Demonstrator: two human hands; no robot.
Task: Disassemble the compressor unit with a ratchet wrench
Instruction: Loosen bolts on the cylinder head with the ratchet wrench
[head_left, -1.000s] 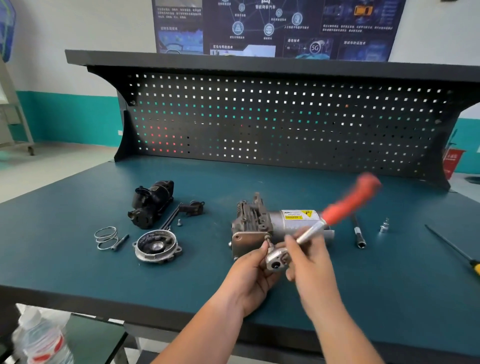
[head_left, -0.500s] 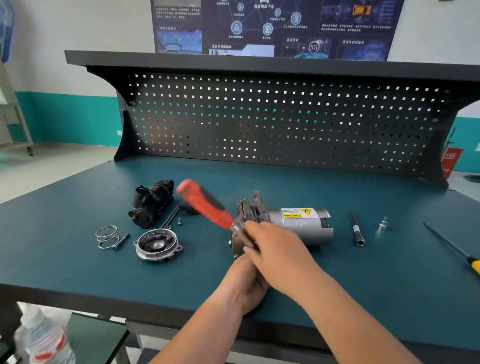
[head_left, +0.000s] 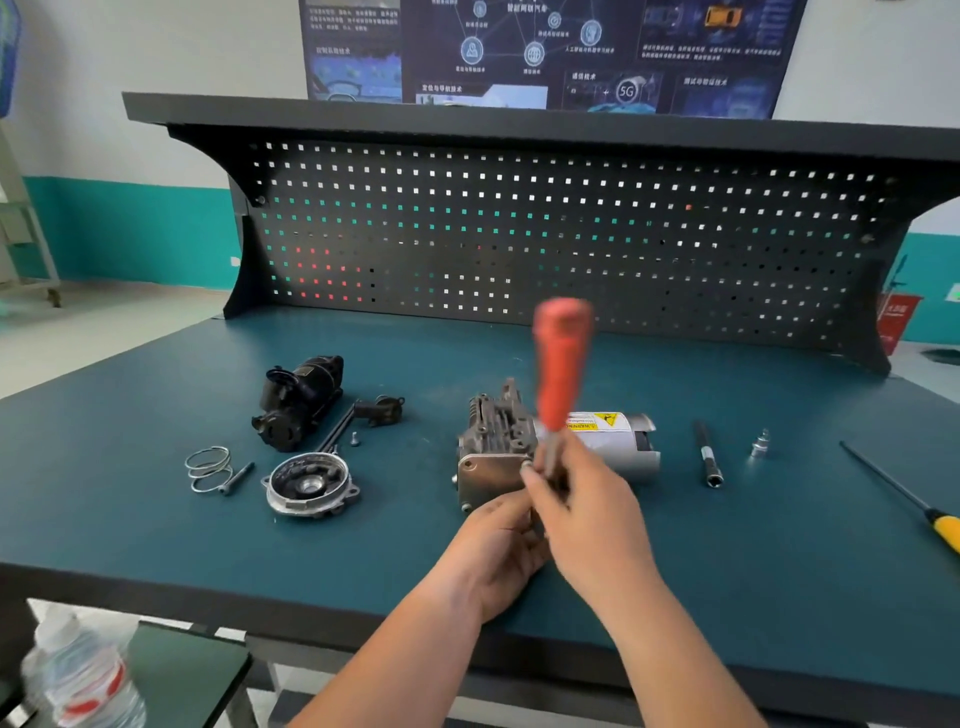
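The grey metal compressor unit (head_left: 493, 441) lies about midway along the dark teal workbench top (head_left: 779, 571), with its finned block to the left and its silver, yellow-labelled cylinder to the right. The right hand (head_left: 587, 509) is wrapped round the shank of the red-handled steel ratchet wrench (head_left: 561, 364), whose blurred handle points up and away. The left hand (head_left: 498, 551) curls in just beneath, at the unit's front plate. I cannot tell what it holds. A silver wire spring (head_left: 208, 467) and a round grey metal cover (head_left: 309, 486) lie to the left.
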